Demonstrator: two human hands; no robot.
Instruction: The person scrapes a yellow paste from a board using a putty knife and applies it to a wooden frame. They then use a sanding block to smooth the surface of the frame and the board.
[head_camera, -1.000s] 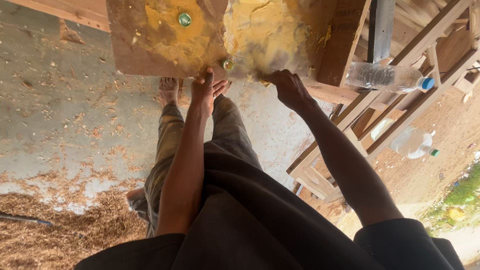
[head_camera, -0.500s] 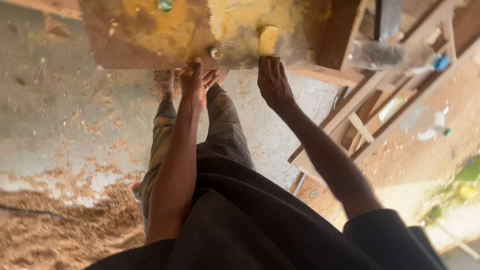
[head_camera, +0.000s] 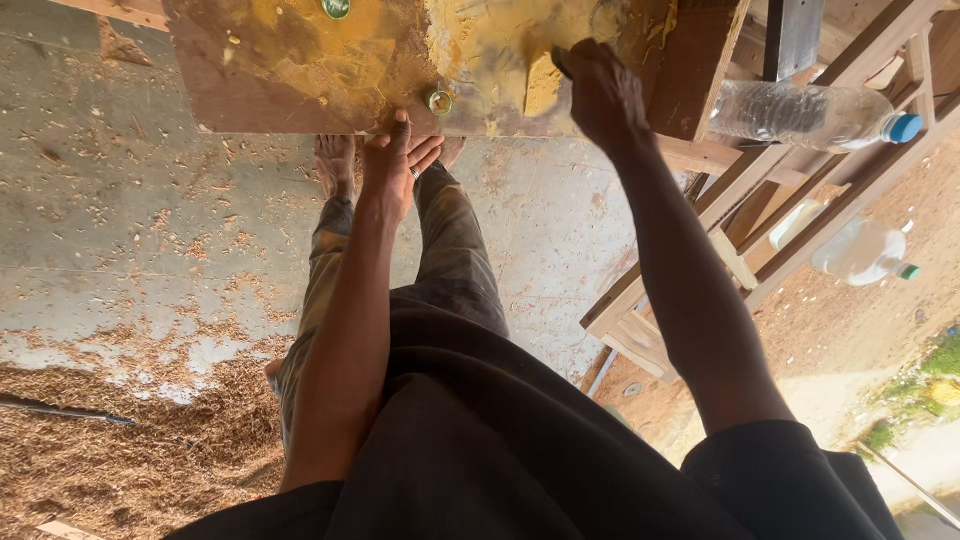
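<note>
A brown wooden board (head_camera: 280, 70) smeared with yellow filler lies in front of me at the top of the view. My left hand (head_camera: 393, 170) rests with fingers stretched against the board's near edge, just below a small round cap (head_camera: 438, 100). My right hand (head_camera: 605, 95) is closed on a small scraper (head_camera: 545, 85), whose filler-coated blade lies flat on the yellow patch. A second, green round cap (head_camera: 336, 8) sits near the board's far edge.
Two clear plastic bottles (head_camera: 800, 110) (head_camera: 860, 250) lie among wooden frames (head_camera: 760, 200) on the right. My bare feet (head_camera: 335, 160) stand on a concrete floor (head_camera: 120, 230) strewn with shavings, with a thick sawdust heap (head_camera: 120, 450) at lower left.
My right hand has moved from the board's near edge up onto its surface, bringing the scraper onto the yellow patch. My left hand has stayed at the edge.
</note>
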